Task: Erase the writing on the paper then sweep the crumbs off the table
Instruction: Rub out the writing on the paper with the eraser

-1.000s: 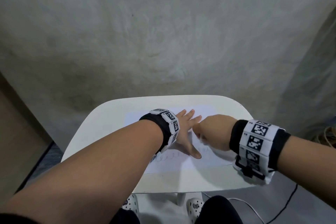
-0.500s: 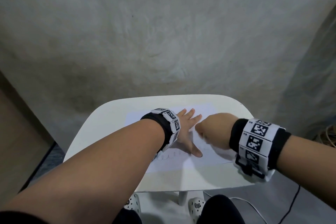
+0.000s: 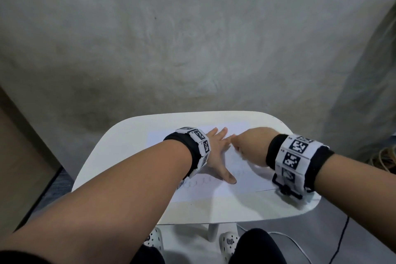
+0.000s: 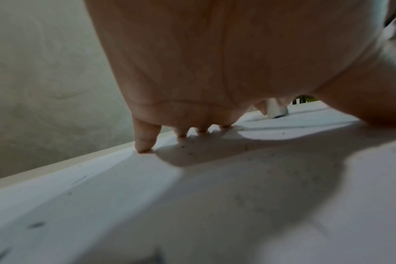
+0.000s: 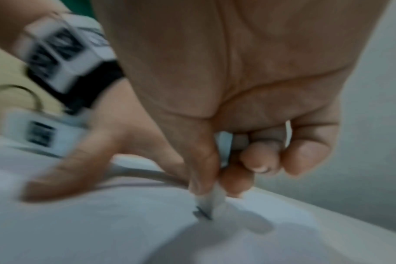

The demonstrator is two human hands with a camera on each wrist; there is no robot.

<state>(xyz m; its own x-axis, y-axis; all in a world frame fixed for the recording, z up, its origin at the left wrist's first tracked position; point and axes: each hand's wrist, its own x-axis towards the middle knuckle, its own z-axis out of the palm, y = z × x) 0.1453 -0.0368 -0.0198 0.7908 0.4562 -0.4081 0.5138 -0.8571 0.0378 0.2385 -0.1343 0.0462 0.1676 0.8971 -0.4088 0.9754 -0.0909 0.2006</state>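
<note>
left hand point(image 3: 216, 156) flat, fingers spread, pins the white paper sheet point(image 3: 242, 184) to the small white table point(image 3: 120, 156); right hand point(image 3: 250, 148) pinches what looks like a white eraser point(image 5: 211, 201), rubbing. press too hard and the sheet could crumple or tear.

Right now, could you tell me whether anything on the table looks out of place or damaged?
Nothing damaged. Dark eraser crumbs lie scattered on the paper near the left hand; faint writing remains while the right hand rubs with the eraser.
</note>
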